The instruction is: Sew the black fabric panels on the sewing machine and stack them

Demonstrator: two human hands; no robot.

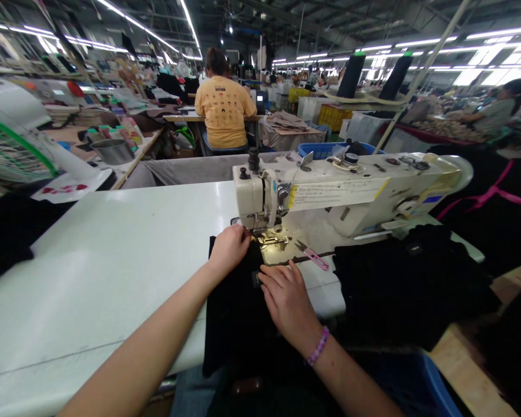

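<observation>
A black garment [238, 324] lies over the front edge of the table, its top edge under the head of the sewing machine [256, 194]. Close to the needle, my left hand [231, 249] has its fingers curled together on the garment's upper edge. My right hand [289, 298] rests on the garment's right side with fingers stretched out, the tips beside a small dark label [256, 280]. A lamp lights the metal needle plate [272, 240]. Pink-handled thread snips [313, 256] lie on the machine bed, right of the plate.
More black garments [399, 278] are piled at the right, above a blue crate [421, 382]. Dark cloth [8, 231] and a fan [17, 139] stand at the left of the white table [113, 272]. Ahead, a person in a yellow shirt [223, 110] sits facing away.
</observation>
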